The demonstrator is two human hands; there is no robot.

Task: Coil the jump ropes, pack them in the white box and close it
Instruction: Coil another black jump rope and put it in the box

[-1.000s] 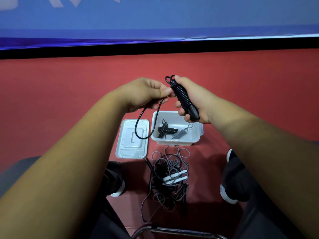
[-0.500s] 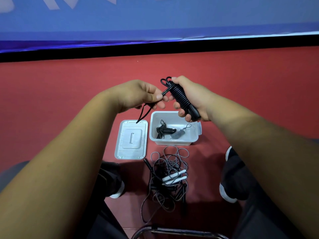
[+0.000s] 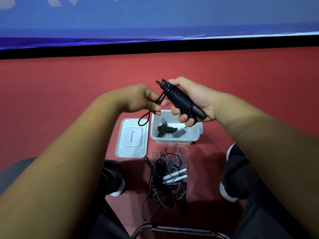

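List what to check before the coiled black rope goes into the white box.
1. Right hand grip on the black rope bundle: ok, fingers wrap round it.
2. Loose end secured: not ok, it hangs in a loop below the left hand, which pinches it.
3. White box open: ok, the lid lies beside it.
4. Room in the box: ok, only two small coils inside.
5. All ropes coiled: not ok, tangled ropes lie on the floor.
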